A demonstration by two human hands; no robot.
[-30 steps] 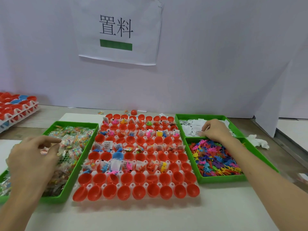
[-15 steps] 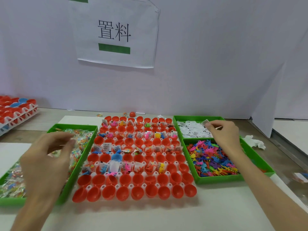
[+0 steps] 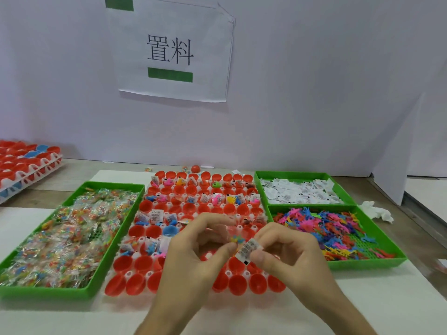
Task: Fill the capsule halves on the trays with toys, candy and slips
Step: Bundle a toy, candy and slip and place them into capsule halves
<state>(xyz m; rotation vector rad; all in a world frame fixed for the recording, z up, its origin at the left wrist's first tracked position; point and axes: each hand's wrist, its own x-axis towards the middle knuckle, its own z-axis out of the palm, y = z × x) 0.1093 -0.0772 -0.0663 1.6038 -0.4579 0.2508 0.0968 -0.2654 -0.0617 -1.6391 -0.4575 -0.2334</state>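
Clearly, on the head camera, your hands are together over the near rows of the white plastic tray (image 3: 150, 274) of red capsule halves (image 3: 135, 284); your left hand (image 3: 193, 252) pinches a small multicoloured piece (image 3: 236, 239) at its fingertips, likely a wrapped candy, though it is too small to tell; your right hand (image 3: 290, 257) pinches a white printed paper slip (image 3: 248, 249) between thumb and forefinger, just beside that piece. Expect both to weigh next to nothing; the slip looks thin and limp, so it should bend or flutter rather than drop straight, and holding one end lets you steer the free end into a cup; a wrapper would probably be slick, so pinch it across the middle. Nearest halves look unfilled; farther rows already carry slips and toys; the green plastic bin of wrapped candies (image 3: 48, 292) sits left of the tray, the green bin of white slips (image 3: 302, 174) and the green bin of coloured plastic toys (image 3: 367, 263) right of it, all on the counter (image 3: 314, 310).
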